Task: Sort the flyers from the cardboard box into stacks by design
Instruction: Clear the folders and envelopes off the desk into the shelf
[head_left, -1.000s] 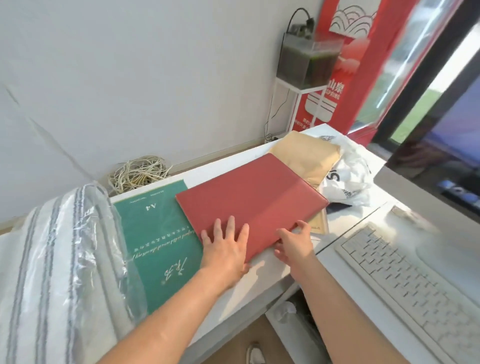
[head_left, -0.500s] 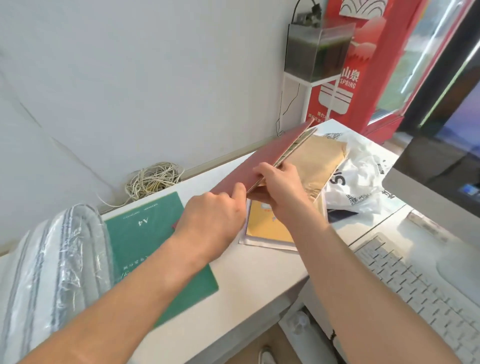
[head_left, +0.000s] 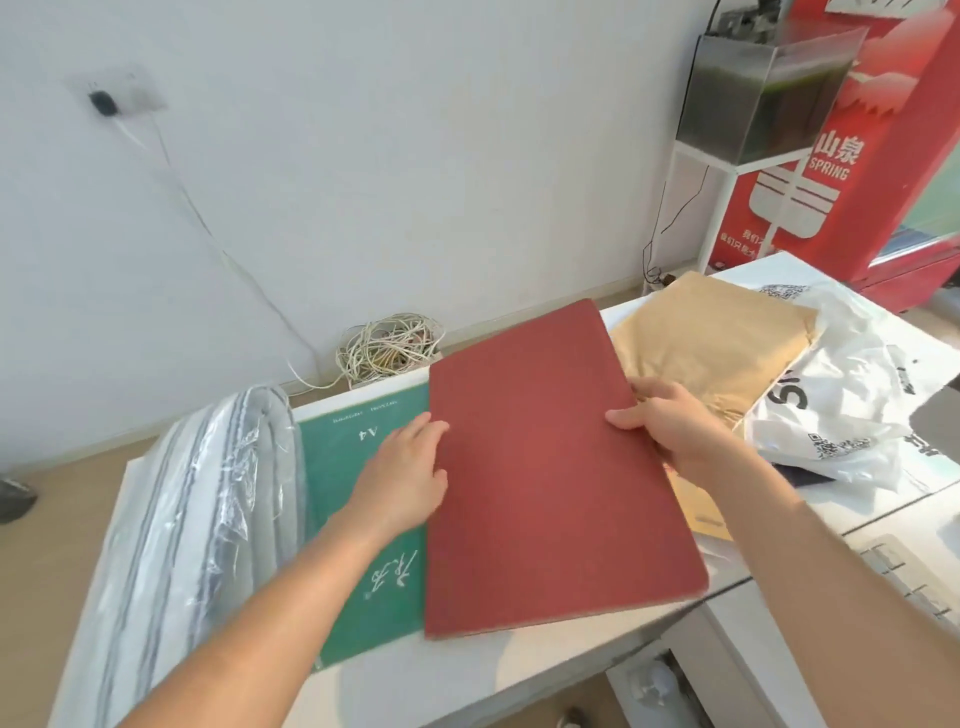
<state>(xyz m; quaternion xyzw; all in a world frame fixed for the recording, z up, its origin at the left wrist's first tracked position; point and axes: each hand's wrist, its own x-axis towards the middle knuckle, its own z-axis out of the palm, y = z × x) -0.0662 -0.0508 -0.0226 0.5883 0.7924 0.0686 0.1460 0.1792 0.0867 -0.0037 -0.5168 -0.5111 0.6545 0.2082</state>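
Note:
A large red cover sheet (head_left: 550, 467) is held flat above the white desk (head_left: 467, 670), over the middle. My left hand (head_left: 402, 475) grips its left edge with fingers tucked under it. My right hand (head_left: 675, 431) holds its right edge, thumb on top. A green pad marked A4 (head_left: 358, 519) lies on the desk to the left, partly under the red sheet. A yellow flyer (head_left: 701, 509) peeks out under my right wrist. A brown paper package (head_left: 711, 338) lies behind on the right. No cardboard box shows.
A striped fabric roll in clear plastic (head_left: 192, 519) lies at the desk's left. A white plastic bag (head_left: 852, 410) sits at the right, a keyboard (head_left: 914, 577) beyond the desk edge. A cable coil (head_left: 387, 345) lies by the wall, a tank (head_left: 763, 88) on a stand.
The red sheet was lying on the desk, then tipped up on edge, and is now turned flat again, held by both hands and shifted toward me. The yellow flyer beneath it came into sight.

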